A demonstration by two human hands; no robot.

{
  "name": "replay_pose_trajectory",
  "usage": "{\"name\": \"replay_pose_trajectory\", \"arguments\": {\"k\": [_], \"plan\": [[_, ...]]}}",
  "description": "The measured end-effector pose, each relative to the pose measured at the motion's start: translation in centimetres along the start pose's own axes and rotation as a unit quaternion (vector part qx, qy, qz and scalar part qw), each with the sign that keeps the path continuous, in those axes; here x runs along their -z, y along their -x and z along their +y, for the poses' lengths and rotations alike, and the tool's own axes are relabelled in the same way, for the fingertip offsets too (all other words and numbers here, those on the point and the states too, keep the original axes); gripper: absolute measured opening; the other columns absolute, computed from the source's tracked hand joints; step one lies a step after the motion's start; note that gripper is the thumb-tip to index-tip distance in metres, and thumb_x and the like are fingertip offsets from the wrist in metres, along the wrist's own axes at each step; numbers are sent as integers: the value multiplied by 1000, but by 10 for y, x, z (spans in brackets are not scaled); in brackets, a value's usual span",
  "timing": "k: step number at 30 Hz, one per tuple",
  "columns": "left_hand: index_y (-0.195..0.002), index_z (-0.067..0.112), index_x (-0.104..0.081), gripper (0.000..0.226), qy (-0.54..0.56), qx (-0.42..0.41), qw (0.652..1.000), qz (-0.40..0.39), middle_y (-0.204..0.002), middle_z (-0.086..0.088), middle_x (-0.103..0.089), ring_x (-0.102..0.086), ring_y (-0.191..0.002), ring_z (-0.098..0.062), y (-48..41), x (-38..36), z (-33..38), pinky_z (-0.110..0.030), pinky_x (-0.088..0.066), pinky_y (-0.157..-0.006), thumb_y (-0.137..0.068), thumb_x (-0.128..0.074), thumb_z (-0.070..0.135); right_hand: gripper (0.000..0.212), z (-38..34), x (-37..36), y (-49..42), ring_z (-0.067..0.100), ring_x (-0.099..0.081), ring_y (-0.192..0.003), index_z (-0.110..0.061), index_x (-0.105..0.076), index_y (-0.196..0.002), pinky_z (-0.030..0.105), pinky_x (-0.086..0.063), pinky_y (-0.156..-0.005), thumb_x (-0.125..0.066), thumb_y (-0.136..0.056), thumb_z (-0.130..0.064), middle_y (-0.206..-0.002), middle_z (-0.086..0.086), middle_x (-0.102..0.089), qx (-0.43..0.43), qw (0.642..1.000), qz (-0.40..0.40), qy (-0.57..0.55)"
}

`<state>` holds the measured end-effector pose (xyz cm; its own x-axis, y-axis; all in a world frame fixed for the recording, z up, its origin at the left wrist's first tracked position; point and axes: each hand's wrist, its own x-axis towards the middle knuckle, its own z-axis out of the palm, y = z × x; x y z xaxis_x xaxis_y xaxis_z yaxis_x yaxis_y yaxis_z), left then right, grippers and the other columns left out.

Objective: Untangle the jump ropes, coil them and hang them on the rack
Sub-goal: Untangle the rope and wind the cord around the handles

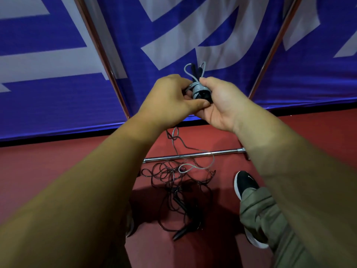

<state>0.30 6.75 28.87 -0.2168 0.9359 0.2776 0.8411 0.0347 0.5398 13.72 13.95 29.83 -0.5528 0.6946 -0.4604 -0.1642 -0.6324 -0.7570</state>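
Head view, looking down and forward. Both forearms raised in front of the body.

Left hand point(170, 99): fingers curled onto the left side of a grey jump rope point(198, 89), thumb laid along the underside of the bundle. Holding.

Right hand point(219, 106): palm turned toward the camera, fingers wrapped round the same bundle from the right, thumb tip on its upper edge. Holding.

Grey jump rope: several turns wound tightly around dark handles between the two hands. Two small loops stand up above the bundle, with a black handle end between them. A loose grey tail drops from below the hands to the floor point(58, 171), crosses over a chrome bar point(222, 152) and ends in a small loop just in front of it.

Black jump ropes point(173, 182): a loose tangle of thin cord on the red floor, directly below the hands and just on the near side of the chrome bar. The grey loop lies on its far edge. Black handles point(179, 234) lie at the near end of the tangle; I cannot tell how many ropes it holds.

Surroundings: blue banner point(251, 84) with large pale lettering behind the hands. Two slanted chrome poles point(100, 55) run up in front of it, left and right. A black shoe point(246, 182) and an olive trouser leg point(264, 219) are to the right of the tangle.
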Motion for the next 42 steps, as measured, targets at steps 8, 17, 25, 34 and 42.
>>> {"name": "replay_pose_trajectory", "arguments": {"k": [8,17,25,34,42], "plan": [[-117,27,-77,44,76,34,994,-73,-96,10,-75,-68,-89,-3,-4,14,-5,-32,-56,-85,-82,-86,51,23,-3,-1,1,17,-67,-66,1,-61,-113,35,-61,-59,-50,-111,-19,-91,15,-68,6,1000,-12,-22],[-85,33,-81,48,200,85,940,-262,-100,-12,-75,-50,-79,-16,6,40,-25,-33,-45,-84,-110,-44,51,18,-7,7,1,12,-45,-54,-6,-61,-104,23,-33,-44,-59,-103,-25,-72,6,-60,30,990,-21,140],[-113,16,-76,32,273,78,917,-281,-74,-1,-50,-50,-73,-14,4,37,-37,-27,-51,-77,-111,-49,33,27,-10,6,6,11,-41,-54,-5,-67,-116,22,-28,-43,-70,-102,-29,-74,6,-58,52,990,-67,112],[-98,19,-78,7,229,108,945,-208,-90,-1,-79,-73,-89,-9,1,27,-40,-26,-60,-86,-99,-71,16,12,-11,11,22,4,-30,-50,-9,-59,-99,17,-17,-40,-62,-101,-21,-75,3,-53,-70,940,-245,227],[-92,16,-84,16,355,41,902,-243,-108,-28,-72,-65,-114,-56,-6,39,-44,-61,-51,-107,-77,-85,12,18,-10,15,36,5,-32,-46,-4,-72,-103,19,-15,-38,-67,-92,-17,-73,8,-54,-237,844,-343,338]]}}
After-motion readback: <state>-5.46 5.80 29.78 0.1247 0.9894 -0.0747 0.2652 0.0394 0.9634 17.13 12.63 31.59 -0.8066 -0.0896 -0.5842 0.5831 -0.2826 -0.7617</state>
